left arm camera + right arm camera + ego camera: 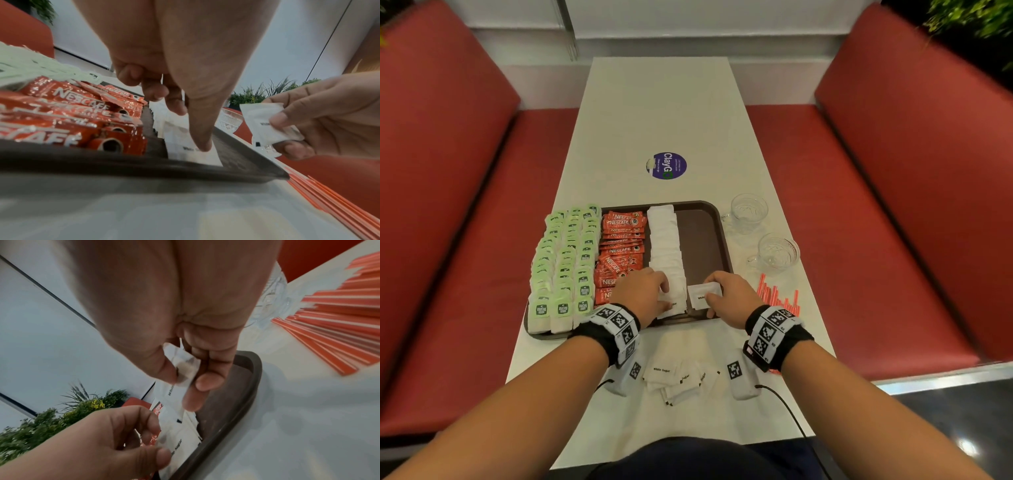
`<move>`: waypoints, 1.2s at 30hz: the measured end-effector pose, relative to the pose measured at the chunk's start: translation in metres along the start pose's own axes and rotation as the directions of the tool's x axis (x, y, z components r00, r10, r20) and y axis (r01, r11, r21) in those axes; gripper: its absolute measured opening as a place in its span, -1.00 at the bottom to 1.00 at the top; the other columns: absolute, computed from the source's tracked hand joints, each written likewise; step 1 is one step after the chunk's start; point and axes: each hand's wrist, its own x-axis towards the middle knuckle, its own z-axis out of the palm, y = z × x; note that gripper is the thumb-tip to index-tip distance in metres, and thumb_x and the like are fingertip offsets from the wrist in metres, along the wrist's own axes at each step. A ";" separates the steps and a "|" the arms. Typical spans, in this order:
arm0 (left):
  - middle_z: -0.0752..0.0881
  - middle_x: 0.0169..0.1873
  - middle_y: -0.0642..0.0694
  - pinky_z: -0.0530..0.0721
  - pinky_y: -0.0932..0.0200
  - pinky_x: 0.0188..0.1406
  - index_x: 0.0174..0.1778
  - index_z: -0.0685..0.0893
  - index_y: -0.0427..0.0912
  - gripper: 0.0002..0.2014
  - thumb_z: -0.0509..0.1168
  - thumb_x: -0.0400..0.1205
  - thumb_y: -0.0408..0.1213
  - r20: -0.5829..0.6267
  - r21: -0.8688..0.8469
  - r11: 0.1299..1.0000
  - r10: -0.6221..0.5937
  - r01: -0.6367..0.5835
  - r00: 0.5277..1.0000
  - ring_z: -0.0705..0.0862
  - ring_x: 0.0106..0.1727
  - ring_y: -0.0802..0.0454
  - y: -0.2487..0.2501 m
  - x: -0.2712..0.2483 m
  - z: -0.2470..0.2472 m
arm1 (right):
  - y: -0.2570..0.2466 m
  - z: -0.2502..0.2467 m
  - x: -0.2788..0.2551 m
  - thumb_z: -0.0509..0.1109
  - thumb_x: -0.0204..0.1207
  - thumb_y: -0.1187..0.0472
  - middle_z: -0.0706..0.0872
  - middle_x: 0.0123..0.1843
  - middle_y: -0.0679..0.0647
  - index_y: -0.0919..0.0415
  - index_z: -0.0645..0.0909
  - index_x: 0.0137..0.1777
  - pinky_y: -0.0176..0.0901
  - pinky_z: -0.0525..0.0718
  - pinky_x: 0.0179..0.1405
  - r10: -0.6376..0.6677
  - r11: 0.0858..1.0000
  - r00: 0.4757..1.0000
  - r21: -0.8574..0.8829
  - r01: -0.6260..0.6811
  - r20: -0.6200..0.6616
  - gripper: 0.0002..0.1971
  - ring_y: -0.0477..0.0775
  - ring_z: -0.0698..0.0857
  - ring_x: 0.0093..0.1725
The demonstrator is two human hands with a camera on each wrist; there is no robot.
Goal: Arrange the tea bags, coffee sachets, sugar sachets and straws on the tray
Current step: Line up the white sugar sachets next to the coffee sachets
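Presently catalogued, near to far and left to right:

Tray (pixel 717 219): dark brown, near end of a white table (pixel 654 113). Holds three lengthwise groups, with a bare strip along its right side.

Tea bags (pixel 563 260): green-labelled, in three overlapping rows on the tray's left part.

Coffee sachets (pixel 621 240): red, one overlapping row just right of the tea bags.

Sugar sachets, arranged (pixel 666 240): white, one overlapping row just right of the coffee.

Left hand (pixel 642 293): over the near end of the sugar row. The left wrist view shows the thumb tip pressed onto the nearest sachet of that row; the fingers are curled loosely above it, and whether they grip it cannot be told.

Right hand (pixel 729 294): over the tray's near right corner, pinching one white sugar sachet (pixel 703 294) between thumb and fingers. The sachet sits at the fingertips, above the bare strip, just right of the row and apart from it.

Loose sugar sachets (pixel 678 377): small heap on the table, near side of the tray, between the two wrists.

Straws (pixel 779 296): orange bundle lying on the table just right of the tray, beside the right hand.

Glass cups (pixel 750 209): two, clear, on the table right of the tray, beyond the straws.

Round sticker (pixel 666 165): purple, mid-table.

Red benches (pixel 893 205): either side.
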 end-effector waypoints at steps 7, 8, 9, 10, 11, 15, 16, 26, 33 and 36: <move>0.65 0.10 0.04 0.58 0.01 0.19 0.06 0.66 0.14 -0.78 0.45 0.56 0.05 0.089 0.124 0.992 0.022 -0.033 0.996 0.62 0.14 -0.03 0.008 0.002 0.006 | 0.003 0.005 -0.003 0.35 0.65 0.28 0.75 -0.02 0.05 0.09 0.60 0.10 -0.31 0.71 -0.36 -0.027 0.999 0.999 -0.022 0.028 0.025 -0.90 -0.06 0.83 -0.30; 0.64 0.10 0.03 0.59 0.01 0.18 0.06 0.67 0.14 -0.79 0.44 0.57 0.05 0.096 0.119 0.992 0.025 -0.036 0.995 0.62 0.14 -0.04 0.008 0.003 0.006 | 0.004 0.005 -0.004 0.37 0.65 0.26 0.76 -0.05 0.04 0.09 0.62 0.09 -0.21 0.77 -0.28 -0.031 0.999 0.999 -0.033 0.032 0.025 -0.91 -0.05 0.83 -0.32; 0.64 0.10 0.02 0.60 0.01 0.17 0.06 0.67 0.14 -0.80 0.44 0.57 0.04 0.103 0.117 0.992 0.028 -0.040 0.994 0.62 0.14 -0.04 0.009 0.004 0.004 | 0.005 0.004 -0.004 0.38 0.64 0.25 0.76 -0.08 0.04 0.09 0.63 0.08 -0.11 0.80 -0.20 -0.033 0.999 0.999 -0.040 0.034 0.024 -0.92 -0.02 0.82 -0.33; 0.64 0.10 0.02 0.60 0.01 0.17 0.07 0.68 0.14 -0.80 0.43 0.58 0.04 0.109 0.119 0.992 0.033 -0.046 0.993 0.61 0.14 -0.04 0.008 0.004 0.003 | 0.005 0.004 -0.005 0.39 0.64 0.24 0.76 -0.10 0.04 0.09 0.63 0.08 -0.06 0.81 -0.15 -0.033 0.999 0.999 -0.043 0.034 0.023 -0.92 0.00 0.82 -0.34; 0.64 0.10 0.02 0.60 0.01 0.16 0.07 0.68 0.15 -0.80 0.43 0.58 0.05 0.114 0.125 0.991 0.039 -0.054 0.993 0.61 0.14 -0.04 0.008 0.004 0.002 | 0.005 0.005 -0.006 0.40 0.63 0.23 0.76 -0.13 0.03 0.10 0.64 0.07 -0.05 0.80 -0.14 -0.031 0.999 0.999 -0.044 0.032 0.022 -0.93 0.02 0.82 -0.34; 0.61 0.02 0.14 0.59 0.06 0.12 0.14 0.67 0.18 -0.68 0.48 0.51 0.10 0.137 0.001 0.994 0.112 -0.113 0.984 0.58 0.07 0.08 0.004 0.000 -0.007 | 0.002 0.008 -0.005 0.41 0.64 0.21 0.75 -0.15 0.00 0.09 0.63 0.05 -0.19 0.75 -0.20 -0.024 0.999 1.000 -0.031 0.025 0.016 -0.96 -0.03 0.82 -0.35; 0.62 -0.01 0.19 0.59 0.08 0.09 0.15 0.67 0.17 -0.65 0.51 0.48 0.10 0.144 -0.083 0.988 0.140 -0.129 0.980 0.58 0.02 0.13 0.004 -0.002 -0.011 | 0.001 0.009 -0.004 0.42 0.64 0.21 0.75 -0.15 0.00 0.08 0.62 0.03 -0.20 0.74 -0.21 -0.027 0.999 1.000 -0.023 0.027 0.013 -0.96 -0.04 0.82 -0.36; 0.78 -0.05 0.03 0.62 0.14 0.05 0.14 0.77 -0.03 -0.81 0.42 0.63 -0.11 0.076 -0.207 0.977 0.073 -0.056 0.994 0.70 0.01 0.02 -0.006 -0.012 -0.011 | -0.002 0.023 0.010 0.38 0.60 0.24 0.79 0.06 0.03 0.09 0.69 0.16 -0.04 0.76 0.12 0.026 0.995 1.000 -0.100 -0.025 0.011 -0.82 0.02 0.78 0.00; 0.75 0.04 0.02 0.68 0.04 0.13 0.19 0.70 0.01 -0.72 0.46 0.58 -0.07 0.046 -0.177 0.982 -0.059 0.066 0.997 0.70 0.09 -0.02 -0.002 -0.011 0.006 | 0.000 0.029 0.020 0.26 0.58 0.35 0.73 0.08 0.13 0.23 0.73 0.15 -0.06 0.71 0.10 0.079 0.920 0.986 -0.391 -0.016 0.146 -0.75 0.19 0.71 0.09; 0.66 -0.04 0.08 0.70 0.00 0.04 0.14 0.53 0.05 -0.51 0.60 0.40 0.00 -0.041 -0.182 0.973 -0.149 0.139 0.988 0.67 -0.01 0.00 -0.002 -0.010 0.010 | 0.000 0.031 0.025 0.26 0.56 0.35 0.68 -0.06 0.12 0.25 0.70 -0.02 -0.11 0.67 -0.05 0.077 0.898 0.981 -0.439 0.010 0.180 -0.82 0.19 0.69 -0.03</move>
